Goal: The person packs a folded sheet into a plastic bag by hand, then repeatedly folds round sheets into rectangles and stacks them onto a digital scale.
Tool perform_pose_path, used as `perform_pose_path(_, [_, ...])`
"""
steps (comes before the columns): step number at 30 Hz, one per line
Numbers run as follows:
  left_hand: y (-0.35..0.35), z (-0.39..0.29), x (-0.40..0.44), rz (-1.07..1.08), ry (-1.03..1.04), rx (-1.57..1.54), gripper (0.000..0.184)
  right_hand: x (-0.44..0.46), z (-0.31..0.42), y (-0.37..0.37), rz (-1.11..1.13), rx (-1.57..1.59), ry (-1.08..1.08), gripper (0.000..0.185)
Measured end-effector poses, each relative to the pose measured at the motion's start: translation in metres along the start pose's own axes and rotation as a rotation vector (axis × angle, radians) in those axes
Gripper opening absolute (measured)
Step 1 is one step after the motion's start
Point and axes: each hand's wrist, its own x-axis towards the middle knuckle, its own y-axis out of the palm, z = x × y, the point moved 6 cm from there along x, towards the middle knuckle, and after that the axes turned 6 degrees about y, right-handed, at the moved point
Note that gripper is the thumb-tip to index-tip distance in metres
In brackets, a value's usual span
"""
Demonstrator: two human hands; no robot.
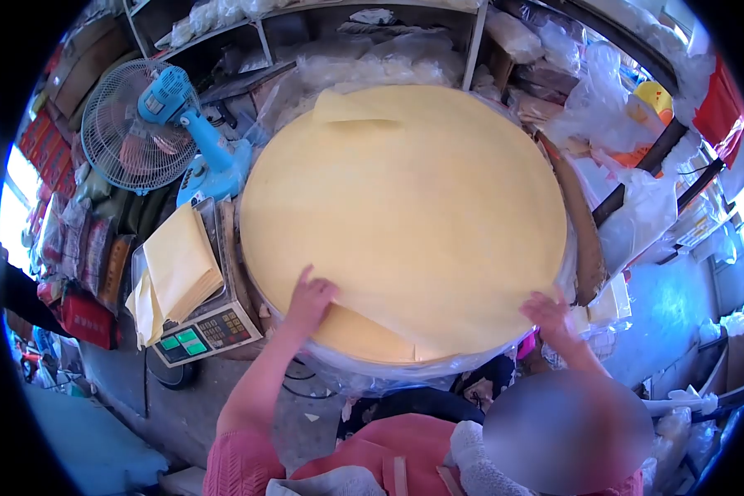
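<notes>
A wide stack of thin, round, pale yellow sheets [405, 207] lies in front of me on clear plastic. The near edge of the top sheet [438, 318] is raised a little and slightly blurred, showing the layer beneath [360, 335]. My left hand [310, 302] is closed on this sheet at the near left, its index finger pointing up. At the near right rim, my right hand [548, 314] has its fingers bent around the sheet's edge. A flap of sheet [351, 109] is folded over at the far side.
To the left, a digital scale [202, 337] carries folded yellow sheets [174, 264]. Behind it stands a blue fan [169, 103]. Plastic bags [603, 107] and a cardboard piece [583, 236] crowd the right. Shelving [264, 41] with bagged goods lines the back.
</notes>
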Motion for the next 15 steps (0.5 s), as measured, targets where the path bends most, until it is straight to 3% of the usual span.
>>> perform_pose_path(4, [-0.005,-0.055,-0.001,0.01,0.035,-0.05,0.024,0.007,-0.082,-0.011,-0.07,-0.099,0.272,0.034])
perform_pose_path(7, [-0.001,-0.065,-0.003,-0.037,-0.016,0.042,0.025,0.027,-0.094,-0.02,-0.03,-0.376,0.479,0.037])
perform_pose_path(10, [0.001,-0.068,0.0,0.084,-0.179,0.13,0.019,0.049,-0.018,-0.032,0.057,-0.151,0.287,0.046])
perform_pose_path(12, [0.008,-0.073,-0.008,0.185,-0.279,0.169,0.016,0.036,0.049,-0.02,0.245,-0.057,0.106,0.054])
perform_pose_path(14, [0.016,-0.073,-0.013,0.22,-0.338,0.207,0.016,0.017,0.087,0.003,0.287,0.009,-0.024,0.052])
perform_pose_path(15, [0.017,-0.082,-0.012,0.231,-0.302,0.204,0.016,0.007,0.086,0.022,0.149,-0.001,-0.041,0.045])
